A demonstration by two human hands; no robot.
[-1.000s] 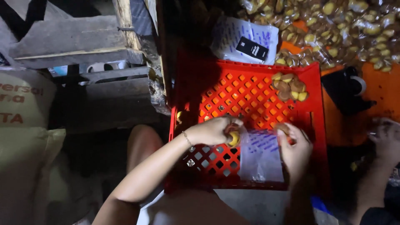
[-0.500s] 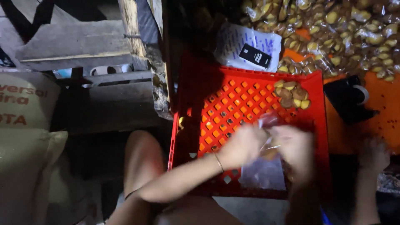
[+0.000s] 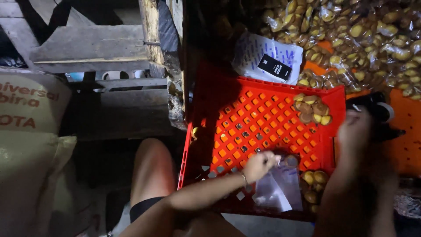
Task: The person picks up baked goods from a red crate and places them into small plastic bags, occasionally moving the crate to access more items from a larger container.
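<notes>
A clear plastic bag [image 3: 280,186] is pinched at its mouth by the left hand [image 3: 259,166] inside a red crate [image 3: 228,127], at the crate's 5 o'clock corner. The right hand [image 3: 355,129] is blurred at 3 o'clock; its grip cannot be told. Two filled bags [image 3: 312,109] lie in the crate. At 12 o'clock, a white printed sheet [image 3: 263,55] with a black card is seen; at 9 o'clock, two tan sacks [image 3: 30,145].

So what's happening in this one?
A person sits over a red plastic crate. The left hand pinches the top of a clear plastic bag lying in the crate, while the right hand is blurred, raised near the crate's right edge. Small round yellow-brown pieces lie in the crate's far corner.
</notes>
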